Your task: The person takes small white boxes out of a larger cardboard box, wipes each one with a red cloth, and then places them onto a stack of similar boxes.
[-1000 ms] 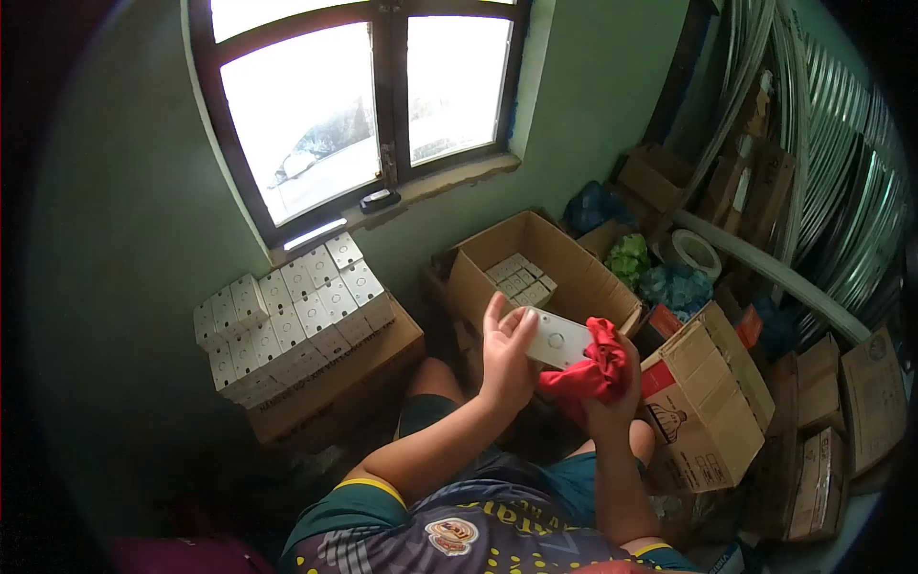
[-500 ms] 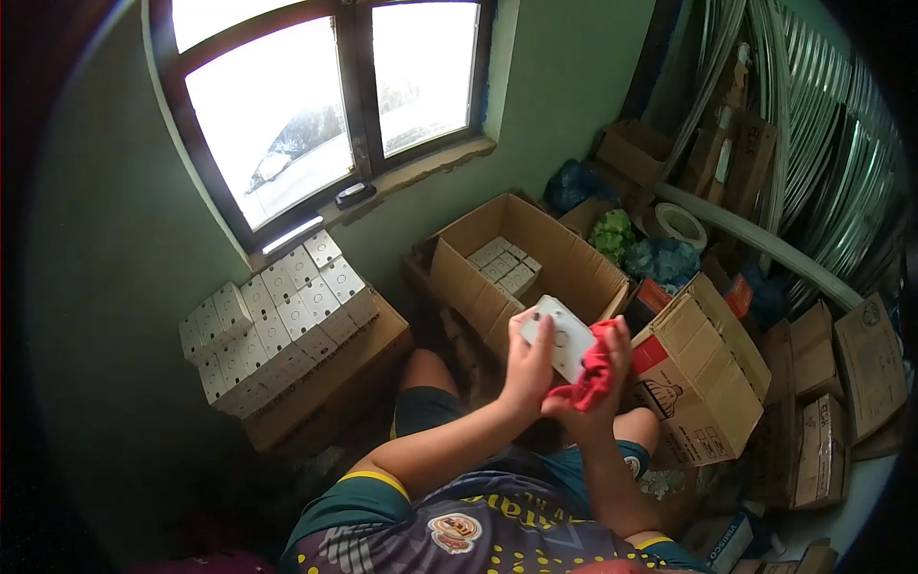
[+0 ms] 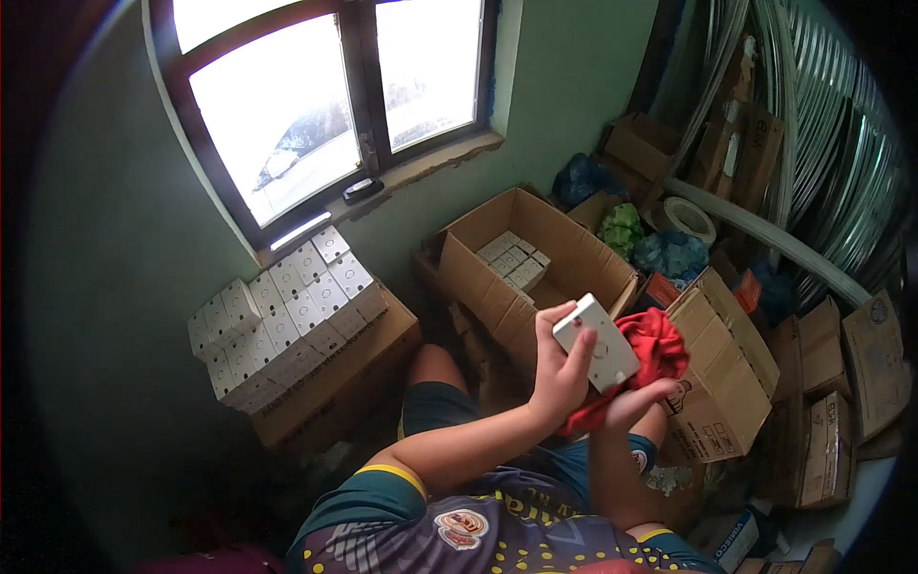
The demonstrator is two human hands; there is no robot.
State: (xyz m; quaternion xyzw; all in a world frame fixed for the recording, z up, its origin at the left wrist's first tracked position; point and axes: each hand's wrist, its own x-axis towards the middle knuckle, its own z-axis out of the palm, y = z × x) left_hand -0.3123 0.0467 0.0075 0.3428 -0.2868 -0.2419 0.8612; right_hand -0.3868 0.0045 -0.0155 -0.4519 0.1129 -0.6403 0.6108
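Note:
My left hand [image 3: 562, 368] grips a white plastic box [image 3: 595, 346] with a round mark and small dark holes on its face, the thumb lying across the front. It is held tilted. Against the box's right side bunches a red cloth [image 3: 657, 346], which rests in my right hand [image 3: 636, 407]; that hand's fingers are mostly hidden behind the cloth. Beyond my hands stands an open cardboard carton [image 3: 564, 234] with several similar white boxes [image 3: 516, 260] inside. At the left, rows of matching white boxes [image 3: 287, 311] are stacked on a closed carton [image 3: 335, 383].
A brown carton [image 3: 722, 373] stands to the right of my hands. Behind it lie plastic bags [image 3: 672, 256], a tape roll [image 3: 687, 222] and a long pale pipe [image 3: 765, 234]. Coiled tubing [image 3: 822, 143] fills the far right. The window [image 3: 277, 124] has a dark object [image 3: 362, 190] on its sill.
The white box and red cloth have moved slightly right, and the box is turned more upright. The cloth has spread out at the box's right side, and the right hand has shifted lower.

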